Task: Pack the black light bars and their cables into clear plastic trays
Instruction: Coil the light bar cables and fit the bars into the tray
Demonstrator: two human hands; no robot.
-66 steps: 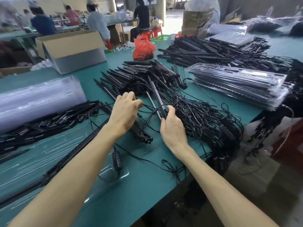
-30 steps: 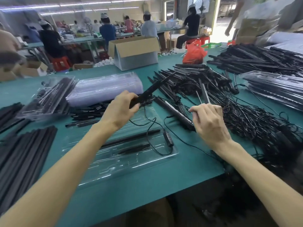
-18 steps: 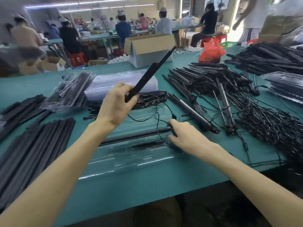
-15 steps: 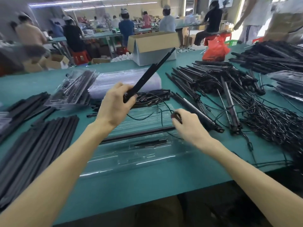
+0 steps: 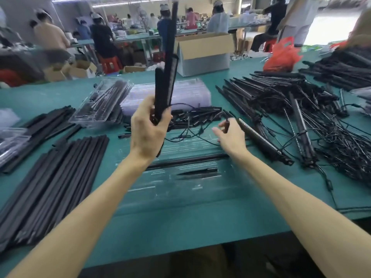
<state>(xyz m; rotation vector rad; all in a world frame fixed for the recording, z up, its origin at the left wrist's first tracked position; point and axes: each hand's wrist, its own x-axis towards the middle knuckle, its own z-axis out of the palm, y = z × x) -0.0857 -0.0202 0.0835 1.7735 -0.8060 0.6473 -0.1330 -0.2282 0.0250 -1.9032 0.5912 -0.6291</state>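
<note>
My left hand [image 5: 147,129] grips black light bars [image 5: 167,77] by their lower ends and holds them nearly upright above the table. A thin black cable [image 5: 186,135] runs from them down to my right hand [image 5: 230,137], which pinches a small black part on that cable just over the far edge of the clear plastic tray [image 5: 180,193]. The tray lies on the green table in front of me and holds one long black bar [image 5: 186,161] and a short black piece [image 5: 200,171].
Black strips [image 5: 50,181] lie in a row at the left. A filled clear tray [image 5: 100,103] and a stack of clear trays [image 5: 170,95] sit behind. Tangled bars and cables [image 5: 301,121] cover the right. A cardboard box [image 5: 202,53] and seated workers are beyond.
My left hand has swung the light bars from a slant to nearly upright. My right hand has lifted off the tray and moved right with the cable. The camera has shifted left.
</note>
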